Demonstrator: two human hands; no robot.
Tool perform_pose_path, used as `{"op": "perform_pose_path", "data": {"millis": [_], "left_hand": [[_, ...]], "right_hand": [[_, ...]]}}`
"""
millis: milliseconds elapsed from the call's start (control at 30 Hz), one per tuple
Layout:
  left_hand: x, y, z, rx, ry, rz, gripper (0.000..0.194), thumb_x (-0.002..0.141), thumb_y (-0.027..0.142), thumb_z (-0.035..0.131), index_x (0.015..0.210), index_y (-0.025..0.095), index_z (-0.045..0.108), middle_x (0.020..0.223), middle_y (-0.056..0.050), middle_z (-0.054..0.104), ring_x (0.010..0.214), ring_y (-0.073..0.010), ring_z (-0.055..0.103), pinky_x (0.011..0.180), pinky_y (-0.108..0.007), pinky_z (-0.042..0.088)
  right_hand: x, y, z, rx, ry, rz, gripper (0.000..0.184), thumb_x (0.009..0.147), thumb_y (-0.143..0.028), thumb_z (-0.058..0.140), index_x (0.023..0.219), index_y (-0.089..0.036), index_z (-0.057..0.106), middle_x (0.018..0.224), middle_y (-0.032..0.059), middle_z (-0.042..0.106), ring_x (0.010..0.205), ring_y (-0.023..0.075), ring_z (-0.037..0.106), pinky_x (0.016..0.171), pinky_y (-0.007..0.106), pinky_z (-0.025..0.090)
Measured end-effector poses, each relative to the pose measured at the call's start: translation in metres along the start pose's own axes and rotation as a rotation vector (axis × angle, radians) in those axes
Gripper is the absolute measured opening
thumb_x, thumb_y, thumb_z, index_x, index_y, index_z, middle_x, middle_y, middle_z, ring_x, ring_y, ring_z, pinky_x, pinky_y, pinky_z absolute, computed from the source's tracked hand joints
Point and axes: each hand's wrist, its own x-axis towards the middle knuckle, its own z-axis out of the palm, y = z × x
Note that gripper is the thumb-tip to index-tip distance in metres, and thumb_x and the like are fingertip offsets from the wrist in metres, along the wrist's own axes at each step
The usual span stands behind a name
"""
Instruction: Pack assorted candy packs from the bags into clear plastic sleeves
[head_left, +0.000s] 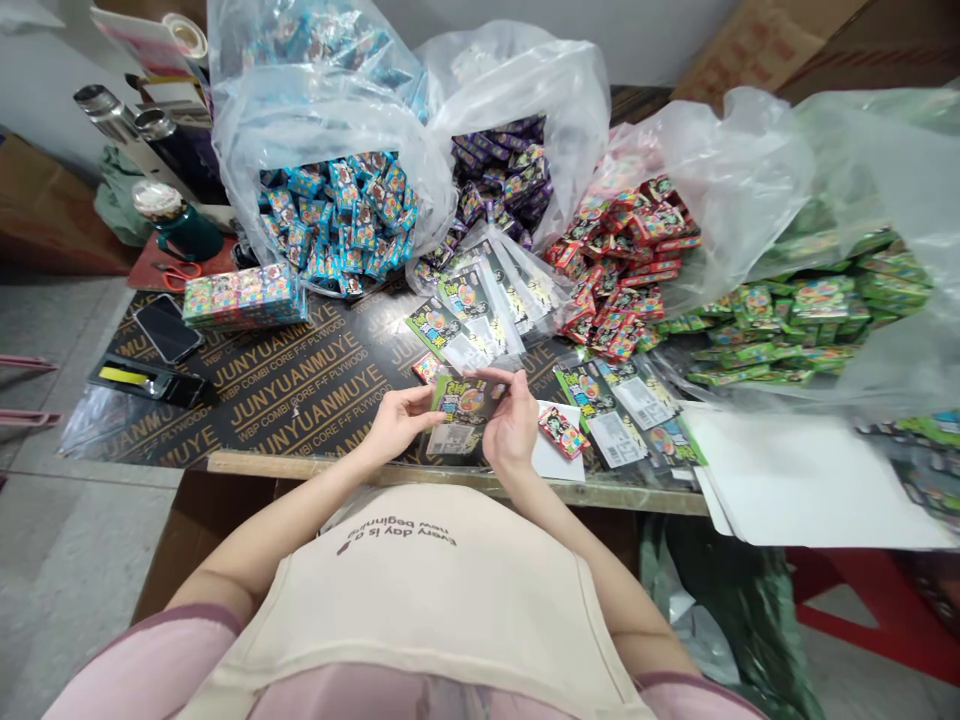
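Observation:
Between my two hands, near the table's front edge, is a flat black-and-green printed bag (459,408) with a pale label on its lower part. My left hand (401,425) pinches the bag's left side. My right hand (513,425) grips its right side, fingers curled along the top edge. Just beyond the bag lies a small red candy packet (426,368), partly hidden. Further back, more printed bags (480,315) are fanned out. Right of my right hand, another red packet (562,432) rests on white card (551,462), beside several printed bags (619,410).
Clear plastic sacks along the back hold blue packets (349,215), purple packets (506,170), red packets (630,260) and green packets (810,310). On the left are stacked packets (240,296), a phone (169,328) and a tape dispenser (146,380). White sheets (810,475) overhang the right front edge.

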Motion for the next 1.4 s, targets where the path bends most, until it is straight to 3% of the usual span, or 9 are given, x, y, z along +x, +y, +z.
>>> {"op": "perform_pose_path", "data": {"millis": [100,267,433,500,700,1033,1133,1267,1400], "left_hand": [[0.001,0.003,0.002,0.02,0.03,-0.052,0.046,0.062,0.032,0.082,0.103,0.013,0.073,0.1,-0.008,0.074,0.094,-0.0261,0.067,0.092,-0.039,0.05],[0.009,0.011,-0.006,-0.161,0.213,-0.148,0.031,0.065,0.041,0.076,0.076,0.013,0.076,0.073,-0.005,0.073,0.066,-0.0166,0.065,0.065,-0.026,0.051],[0.02,0.031,-0.015,-0.203,0.212,-0.285,0.019,0.052,0.02,0.076,0.069,0.013,0.074,0.072,-0.005,0.073,0.062,-0.0121,0.063,0.056,-0.021,0.047],[0.02,0.039,-0.015,-0.093,0.218,-0.199,0.02,0.051,0.016,0.077,0.071,0.015,0.075,0.073,-0.005,0.073,0.065,-0.0142,0.065,0.062,-0.024,0.05],[0.01,0.049,-0.011,0.512,0.2,0.379,0.006,0.068,0.018,0.072,0.072,0.019,0.077,0.078,-0.006,0.075,0.078,-0.018,0.069,0.079,-0.032,0.053],[0.022,0.061,-0.024,0.448,0.081,0.066,0.019,0.061,0.028,0.081,0.07,0.013,0.074,0.067,-0.007,0.073,0.057,-0.015,0.066,0.06,-0.025,0.053],[0.022,0.062,-0.021,0.531,0.079,0.135,0.017,0.064,0.027,0.079,0.067,0.012,0.072,0.066,-0.007,0.072,0.057,-0.0146,0.065,0.058,-0.025,0.053],[0.014,0.062,-0.018,0.767,0.02,0.408,0.009,0.073,0.02,0.069,0.067,0.014,0.071,0.072,-0.007,0.072,0.066,-0.0152,0.067,0.062,-0.025,0.053],[0.01,0.055,-0.022,0.877,-0.035,0.556,0.009,0.077,0.02,0.067,0.07,0.015,0.072,0.085,-0.009,0.073,0.075,-0.0163,0.068,0.071,-0.028,0.055]], "right_hand": [[0.0,0.001,-0.001,-0.003,-0.007,0.004,0.034,0.08,-0.053,0.055,0.077,-0.021,0.068,0.078,0.0047,0.072,0.08,0.0215,0.066,0.076,0.035,0.052],[0.009,-0.004,-0.006,-0.029,-0.242,0.061,0.018,0.071,-0.039,0.07,0.074,-0.022,0.069,0.071,0.0016,0.072,0.074,0.0193,0.067,0.076,0.032,0.051],[0.016,-0.008,-0.014,-0.081,-0.447,0.07,0.017,0.073,-0.034,0.072,0.085,-0.022,0.071,0.081,0.0029,0.075,0.079,0.0195,0.07,0.073,0.031,0.053],[0.017,-0.007,-0.018,-0.193,-0.425,-0.07,0.015,0.077,-0.033,0.07,0.088,-0.023,0.072,0.086,0.003,0.075,0.081,0.0195,0.07,0.077,0.033,0.054],[0.016,-0.005,-0.029,-0.471,-0.459,-0.516,0.013,0.082,-0.03,0.065,0.087,-0.026,0.076,0.096,0.0034,0.075,0.089,0.0217,0.071,0.086,0.037,0.056],[0.017,-0.032,-0.012,-0.433,-0.497,-0.14,0.019,0.072,-0.036,0.074,0.073,-0.017,0.074,0.062,0.0028,0.07,0.051,0.0147,0.062,0.053,0.027,0.051],[0.021,-0.037,-0.01,-0.435,-0.533,-0.109,0.022,0.072,-0.038,0.074,0.068,-0.016,0.071,0.059,0.0031,0.069,0.05,0.0143,0.061,0.052,0.026,0.051],[0.021,-0.035,-0.016,-0.514,-0.532,-0.182,0.018,0.076,-0.034,0.07,0.073,-0.016,0.073,0.063,0.0036,0.07,0.055,0.0156,0.064,0.056,0.027,0.053],[0.014,-0.019,-0.03,-0.566,-0.524,-0.399,0.016,0.081,-0.031,0.066,0.09,-0.021,0.074,0.093,0.0067,0.075,0.083,0.0203,0.07,0.073,0.033,0.058]]}}
